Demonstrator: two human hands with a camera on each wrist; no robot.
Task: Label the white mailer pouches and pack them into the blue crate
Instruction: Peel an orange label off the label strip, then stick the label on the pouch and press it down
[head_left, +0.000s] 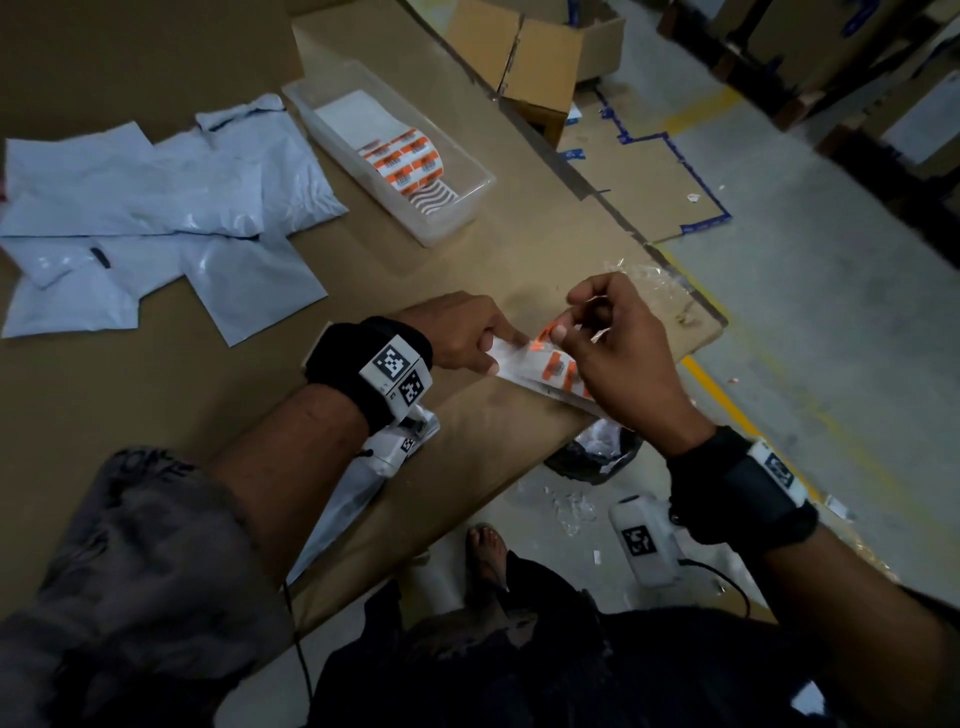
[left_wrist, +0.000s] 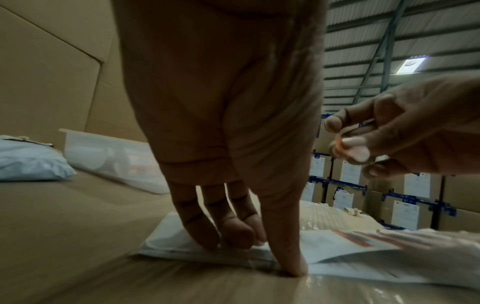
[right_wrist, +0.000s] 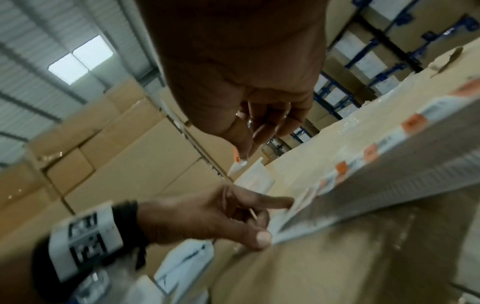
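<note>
Brown cardboard (head_left: 156, 395) covers the work surface, with stacked cartons filling the warehouse behind. Nearest the person, one white pouch (head_left: 343, 499) lies under the left forearm at the near edge, probably waiting for its label. Just ahead, the left hand (head_left: 457, 332) presses straight fingertips (left_wrist: 291, 265) down on the end of a label sheet (head_left: 524, 364), seemingly to pin the backing flat so that a sticker can come away cleanly. Touching the sheet from the other side, the right hand (head_left: 618, 353) pinches a small orange label (left_wrist: 337, 144) between thumb and forefinger, lifted clear of the sheet with its other fingers curled loosely above. The sheet is white and carries rows of orange-and-white stickers printed with dark bars.

Beyond the left hand, well apart, a heap of white pouches (head_left: 156, 208) sprawls across the cardboard; they look glossy, thin and wrinkled, some overlapping, and no label shows on any of them. Beyond both hands stands a clear plastic tray (head_left: 467, 208) holding more label sheets (head_left: 410, 161), within reach for restocking. No blue crate appears in any view, so packing seems some way off.
</note>
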